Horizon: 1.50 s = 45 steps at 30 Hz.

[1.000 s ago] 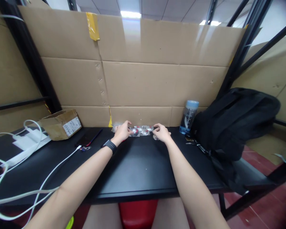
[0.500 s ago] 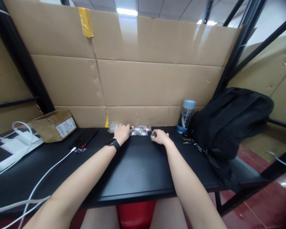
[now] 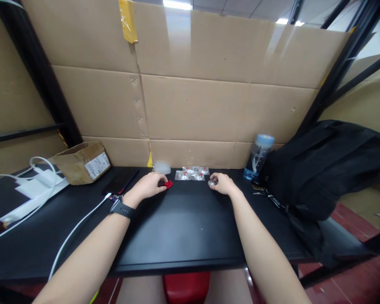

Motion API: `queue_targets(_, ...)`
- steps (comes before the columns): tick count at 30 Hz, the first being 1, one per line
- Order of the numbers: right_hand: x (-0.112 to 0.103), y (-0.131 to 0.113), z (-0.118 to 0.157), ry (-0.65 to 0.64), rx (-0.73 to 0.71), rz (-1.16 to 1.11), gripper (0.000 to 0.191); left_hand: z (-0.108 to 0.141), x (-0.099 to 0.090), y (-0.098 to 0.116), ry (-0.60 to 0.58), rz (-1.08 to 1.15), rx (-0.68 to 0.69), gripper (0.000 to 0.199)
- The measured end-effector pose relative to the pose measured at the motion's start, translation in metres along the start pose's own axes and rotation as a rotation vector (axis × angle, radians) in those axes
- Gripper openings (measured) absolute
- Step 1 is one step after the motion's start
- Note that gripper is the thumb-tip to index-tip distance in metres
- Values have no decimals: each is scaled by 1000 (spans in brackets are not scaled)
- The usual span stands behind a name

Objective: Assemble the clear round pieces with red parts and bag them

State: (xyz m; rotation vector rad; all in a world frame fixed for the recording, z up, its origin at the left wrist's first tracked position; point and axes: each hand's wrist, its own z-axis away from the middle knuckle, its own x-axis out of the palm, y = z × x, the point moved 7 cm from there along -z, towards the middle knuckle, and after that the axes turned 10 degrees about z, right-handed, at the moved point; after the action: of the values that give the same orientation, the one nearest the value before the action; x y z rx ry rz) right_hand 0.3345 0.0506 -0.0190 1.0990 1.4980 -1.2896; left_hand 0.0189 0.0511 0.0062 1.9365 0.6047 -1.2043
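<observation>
My left hand (image 3: 151, 184), with a dark watch on its wrist, is closed on a small red bundle (image 3: 168, 184) that looks like folded cord or ribbon. My right hand (image 3: 224, 184) grips a small round silvery object (image 3: 212, 183) by the tabletop; its kind is too small to make out. Between and just beyond my hands lie several clear packets (image 3: 192, 174) with silvery and red contents. Behind my left hand, against the cardboard, rests a translucent plastic piece (image 3: 161, 167), perhaps a bag or box.
A cardboard wall (image 3: 190, 105) closes off the back of the black table (image 3: 177, 236). On the left are an open carton (image 3: 79, 164), a phone (image 3: 117, 184), a white cable (image 3: 76, 228) and white chargers (image 3: 34, 185). A water bottle (image 3: 258, 157) and black backpack (image 3: 329, 169) stand right.
My left hand has drawn back and left from the translucent piece and packets, and the red bundle now shows in it. My right hand keeps hold of the round object. The view has shifted slightly.
</observation>
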Motion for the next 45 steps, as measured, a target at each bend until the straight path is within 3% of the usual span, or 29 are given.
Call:
queue_targets(6,-3,5,2,-37,-36,-23,43,-3,8,16,30,-41,-35,16)
queue_targets(13,-15,-1,8,26,-63,-126,41,-3,6,19,80,-54,-100,16)
queue_targets(19,-19,-36,10,127,-233,-335,41,0,-12,26,227,13,-84,14)
queue_targets(24,-18,-64,13,184,-361,-379,40,2,-14,36,312,51,-99,14)
queue_targets(30,-14,-81,20,206,-357,-455,41,2,-12,34,314,154,-228,15)
queue_targets(34,-15,-100,29,258,-428,-613,45,0,-8,47,296,203,-197,19)
queue_targets(40,-14,-116,36,235,-461,-835,46,-2,3,69,268,284,-154,20)
queue_targets(45,-19,-118,37,239,-430,-862,45,-4,4,69,318,396,-136,19)
